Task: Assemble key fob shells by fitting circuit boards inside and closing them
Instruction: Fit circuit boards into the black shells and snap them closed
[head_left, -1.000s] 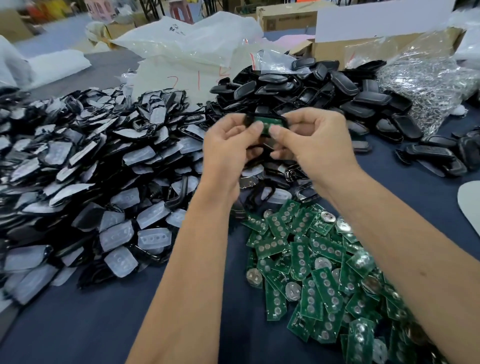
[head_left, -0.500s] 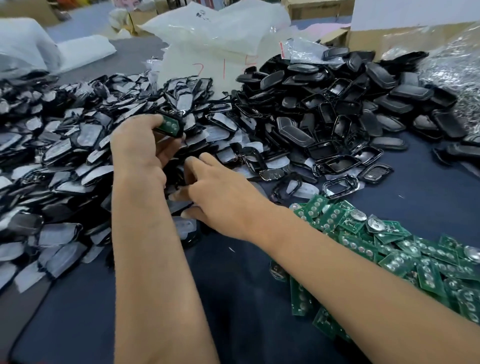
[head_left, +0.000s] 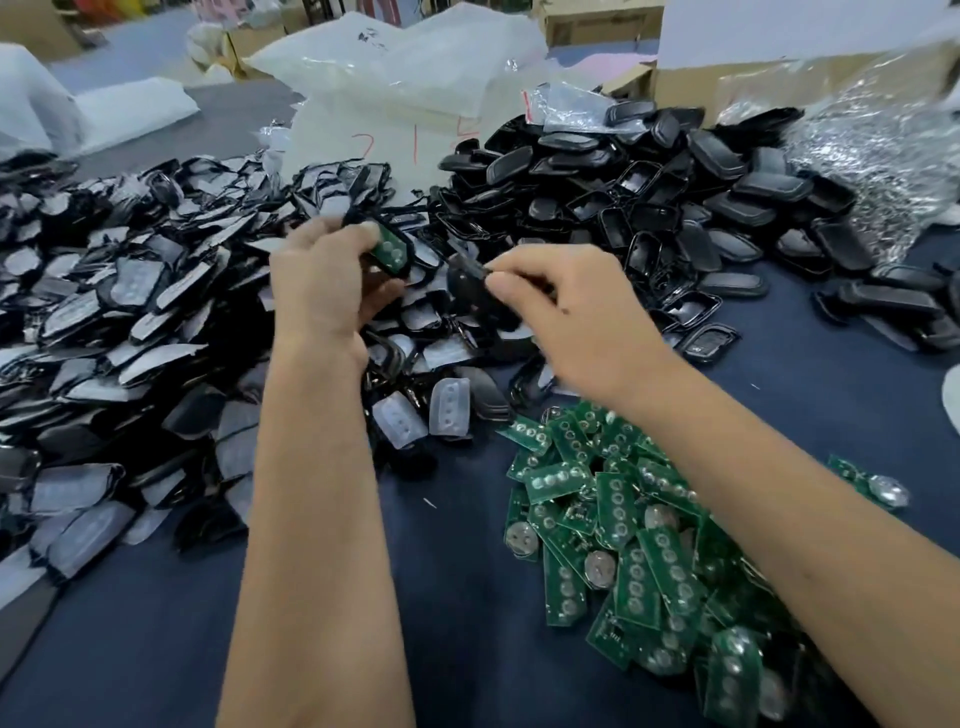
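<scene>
Right now we have our left hand (head_left: 332, 280) raised over the middle of the surface (head_left: 467, 597), fingers curled round a black shell half (head_left: 400, 244) with a green circuit board (head_left: 390, 250) seated in it, board face toward us. Our right hand (head_left: 576, 312) is just beside it, thumb and forefinger pinching the edge of a second black shell piece (head_left: 470, 283); motion blur there, so we can't tell which half it is. The two pieces are close but apart, not yet closed together.

Below the hands and to the left: a big heap of shell fronts with pale rubber button pads (head_left: 119, 322), spread across the left side of the dark blue surface. Behind the right hand: a heap of plain black shell backs (head_left: 675, 192), some open side up. Near right, under our right forearm: a loose heap of green boards (head_left: 613, 530), several with round coin cells showing. Two pale button pads (head_left: 421, 415) lie at the near edge of the left heap, beside the boards.

Far side: white plastic bags (head_left: 395, 88) with red marks, a clear bag of small silvery parts (head_left: 872, 140) at far right, cardboard boxes (head_left: 691, 78) behind.
</scene>
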